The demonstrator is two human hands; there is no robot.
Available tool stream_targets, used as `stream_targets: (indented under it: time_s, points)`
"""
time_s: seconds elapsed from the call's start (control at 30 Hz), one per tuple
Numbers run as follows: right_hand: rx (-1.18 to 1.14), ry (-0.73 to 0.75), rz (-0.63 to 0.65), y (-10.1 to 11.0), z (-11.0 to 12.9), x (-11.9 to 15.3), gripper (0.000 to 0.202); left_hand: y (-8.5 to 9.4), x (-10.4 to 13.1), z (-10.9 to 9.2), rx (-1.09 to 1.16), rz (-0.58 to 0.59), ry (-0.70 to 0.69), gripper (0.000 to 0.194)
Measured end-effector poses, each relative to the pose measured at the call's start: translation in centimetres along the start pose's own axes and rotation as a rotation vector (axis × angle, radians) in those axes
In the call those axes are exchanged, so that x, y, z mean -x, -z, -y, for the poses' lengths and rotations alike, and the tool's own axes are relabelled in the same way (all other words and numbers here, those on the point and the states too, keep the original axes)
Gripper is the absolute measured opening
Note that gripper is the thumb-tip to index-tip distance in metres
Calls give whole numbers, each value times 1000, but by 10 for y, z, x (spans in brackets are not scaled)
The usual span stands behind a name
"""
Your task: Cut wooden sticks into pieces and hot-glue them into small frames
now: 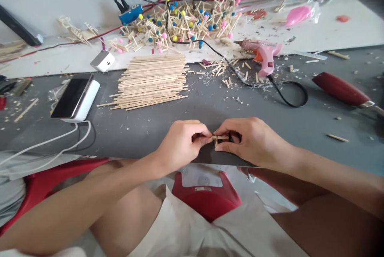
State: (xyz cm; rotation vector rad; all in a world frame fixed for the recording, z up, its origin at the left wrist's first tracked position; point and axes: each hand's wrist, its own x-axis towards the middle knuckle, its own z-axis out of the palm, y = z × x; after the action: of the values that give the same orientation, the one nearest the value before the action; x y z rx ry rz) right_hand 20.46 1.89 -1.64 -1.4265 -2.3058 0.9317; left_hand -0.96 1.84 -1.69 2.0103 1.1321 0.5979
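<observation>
Close to the front edge of the grey table, my left hand (184, 141) and my right hand (247, 137) meet over a small piece made of short wooden sticks (216, 139). Finger and thumb of my left hand pinch its left end. My right hand grips the other side between thumb and fingers, which hide part of it. Something dark shows beside the piece inside my right hand's grip, too covered to name. Beyond my hands lies a flat stack of long thin wooden sticks (153, 81).
A pink glue gun (266, 58) with a black cable lies behind my right hand. Stick figures with coloured balls (192, 21) pile up at the back. A red-handled tool (342, 89) is at right. A phone (72, 96) leans on a white stand at left. Stick scraps litter the table.
</observation>
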Motion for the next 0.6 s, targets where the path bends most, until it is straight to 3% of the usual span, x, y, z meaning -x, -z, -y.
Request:
stream_targets:
  time_s: [0.6]
  points:
    - [-4,10,-8,-1,-1,0,11,0,1,1,-1,-5,-5,9]
